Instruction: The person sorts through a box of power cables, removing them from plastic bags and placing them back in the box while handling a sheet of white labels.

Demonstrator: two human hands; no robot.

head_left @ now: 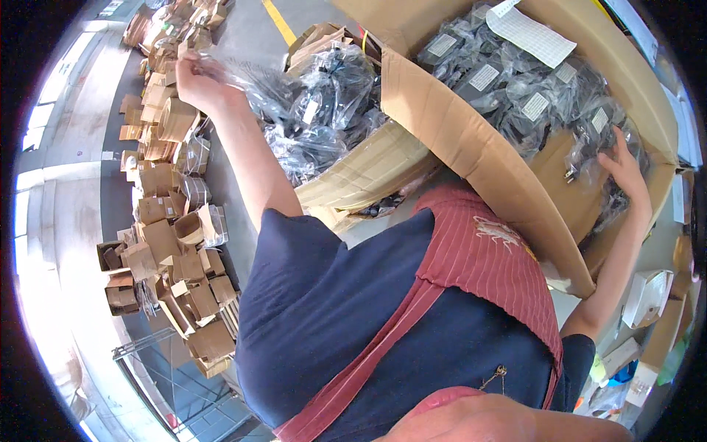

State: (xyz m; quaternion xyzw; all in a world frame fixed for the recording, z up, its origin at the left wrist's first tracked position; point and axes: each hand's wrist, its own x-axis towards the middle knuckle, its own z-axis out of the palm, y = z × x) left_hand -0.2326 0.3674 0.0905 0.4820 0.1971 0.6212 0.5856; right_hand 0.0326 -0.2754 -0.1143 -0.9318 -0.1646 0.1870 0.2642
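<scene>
At the upper left my left hand is closed, its fingers slightly smeared, on a clear plastic bag that trails over the left carton. That carton is heaped with bagged black power adapters and cords. Reaching into the large open carton on the right, my right hand has its thumb and fingers around the edge of a bagged black power adapter with a white label. A metal plug shows below it. More labelled, bagged adapters fill the far part of this carton.
A white printed sheet rests on the bagged adapters. Many brown cartons are piled along the floor at the left, above a metal frame. A white box and other packages stand at the right. Yellow floor tape runs behind.
</scene>
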